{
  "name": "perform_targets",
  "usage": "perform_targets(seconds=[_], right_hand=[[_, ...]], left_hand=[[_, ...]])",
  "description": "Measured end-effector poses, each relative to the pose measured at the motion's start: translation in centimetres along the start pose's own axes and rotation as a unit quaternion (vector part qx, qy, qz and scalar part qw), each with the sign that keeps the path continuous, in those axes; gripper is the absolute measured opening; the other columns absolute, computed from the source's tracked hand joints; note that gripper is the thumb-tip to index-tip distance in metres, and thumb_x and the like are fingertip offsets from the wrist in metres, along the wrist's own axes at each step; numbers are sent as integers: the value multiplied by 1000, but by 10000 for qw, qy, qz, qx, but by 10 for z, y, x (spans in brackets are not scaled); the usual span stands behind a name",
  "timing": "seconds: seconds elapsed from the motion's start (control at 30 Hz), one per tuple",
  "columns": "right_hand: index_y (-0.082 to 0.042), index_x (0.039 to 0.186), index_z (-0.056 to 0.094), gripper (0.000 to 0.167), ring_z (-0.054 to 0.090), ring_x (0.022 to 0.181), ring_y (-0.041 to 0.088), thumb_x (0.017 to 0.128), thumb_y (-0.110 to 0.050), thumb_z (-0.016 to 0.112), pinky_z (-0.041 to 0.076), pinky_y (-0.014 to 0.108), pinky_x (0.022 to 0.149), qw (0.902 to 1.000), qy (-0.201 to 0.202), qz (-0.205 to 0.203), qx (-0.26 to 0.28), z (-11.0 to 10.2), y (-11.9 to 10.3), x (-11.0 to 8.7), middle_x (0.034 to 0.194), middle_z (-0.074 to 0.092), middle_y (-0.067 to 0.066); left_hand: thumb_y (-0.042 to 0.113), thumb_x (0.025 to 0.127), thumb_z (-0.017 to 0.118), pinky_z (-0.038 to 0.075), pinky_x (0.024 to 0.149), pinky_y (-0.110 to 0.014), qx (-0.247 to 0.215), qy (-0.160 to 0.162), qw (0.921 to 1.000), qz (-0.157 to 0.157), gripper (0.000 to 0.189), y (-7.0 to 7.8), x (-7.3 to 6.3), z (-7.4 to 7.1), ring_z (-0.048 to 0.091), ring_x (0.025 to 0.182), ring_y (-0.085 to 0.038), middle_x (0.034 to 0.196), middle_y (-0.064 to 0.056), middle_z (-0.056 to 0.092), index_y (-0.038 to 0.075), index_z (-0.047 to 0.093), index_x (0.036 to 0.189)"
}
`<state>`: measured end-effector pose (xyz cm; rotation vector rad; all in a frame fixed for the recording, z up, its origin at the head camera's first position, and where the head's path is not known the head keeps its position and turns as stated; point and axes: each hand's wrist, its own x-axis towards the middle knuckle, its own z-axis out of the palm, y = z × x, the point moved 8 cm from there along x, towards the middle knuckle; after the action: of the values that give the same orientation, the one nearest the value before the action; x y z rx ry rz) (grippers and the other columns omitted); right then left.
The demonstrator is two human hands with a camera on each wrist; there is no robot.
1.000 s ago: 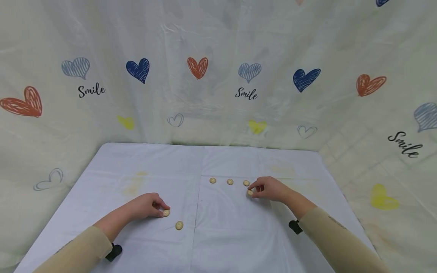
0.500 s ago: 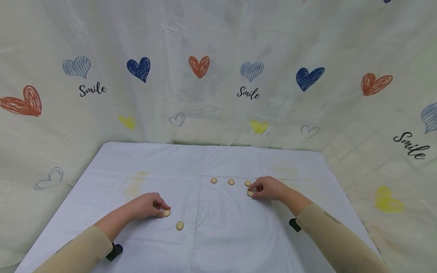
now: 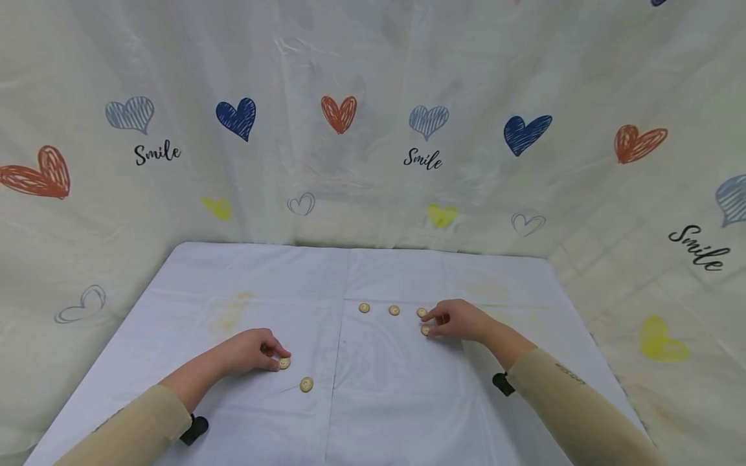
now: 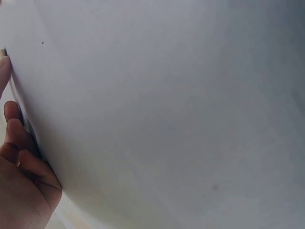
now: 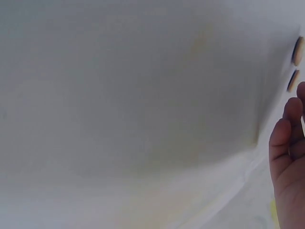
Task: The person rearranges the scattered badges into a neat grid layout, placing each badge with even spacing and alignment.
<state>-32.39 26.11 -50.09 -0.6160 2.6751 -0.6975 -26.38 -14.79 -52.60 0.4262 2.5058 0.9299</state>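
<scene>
On the white cloth, my left hand [image 3: 250,353] pinches a round wooden button [image 3: 284,364] between thumb and forefinger. A second loose button [image 3: 306,385] lies just right of it and nearer me. My right hand [image 3: 460,321] holds another wooden button [image 3: 425,330] at its thumb and fingertips. Just past that forefinger lies the right-hand button [image 3: 421,312] of a row, with a middle button [image 3: 394,310] and a left button [image 3: 364,308]. In the right wrist view, two buttons show edge-on beyond the curled fingers [image 5: 280,136]. The left wrist view catches only a sliver of button [image 4: 4,51].
A white cloth [image 3: 384,408] with creases and faint yellow stains covers the table. Behind it and on both sides hangs a pale curtain [image 3: 373,175] printed with hearts and "Smile". Dark wrist cameras sit under both beige sleeves [image 3: 559,395].
</scene>
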Motion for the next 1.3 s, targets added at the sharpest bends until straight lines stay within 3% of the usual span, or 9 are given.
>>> perform_targets(seconds=[0.3,0.53,0.83,1.1,1.3], right_hand=[[-21,111,77,29,55,74,11,83,-29,82,47,28,69,9972,-452,-477,355,20,-47,16,77,59,-8],[-24,113,77,31,56,74,9,83,-31,82,48,27,70,9922,-802,-912,291,46,-106,39,77,61,-10],[-25,115,76,33,53,72,1,84,-33,80,46,19,67,9724,-1338,-1913,20,91,-188,55,76,59,-14],[-29,114,76,30,51,71,0,84,-36,79,43,16,67,9617,-1658,-2126,-486,117,-223,60,76,58,-14],[-31,111,77,26,50,70,-2,85,-36,79,41,14,68,9501,-1850,-2371,-829,134,-235,61,77,58,-16]], left_hand=[[14,80,82,43,68,-29,0,-6,10000,12,21,-2,1,-1,51,79,-17,83,2,56,23,79,98],[13,80,82,43,68,-29,-48,-27,10000,-4,21,-3,2,-2,51,81,-17,84,2,56,24,79,98],[14,80,83,44,69,-30,-74,-87,9999,-54,21,-5,2,1,51,79,-17,83,1,56,23,79,98],[14,79,83,43,68,-30,-7,-121,9999,10,22,-2,2,0,51,79,-17,82,1,56,24,79,98],[14,79,83,43,68,-30,-6,-129,9999,84,21,1,1,-1,51,79,-17,82,1,56,24,79,98]])
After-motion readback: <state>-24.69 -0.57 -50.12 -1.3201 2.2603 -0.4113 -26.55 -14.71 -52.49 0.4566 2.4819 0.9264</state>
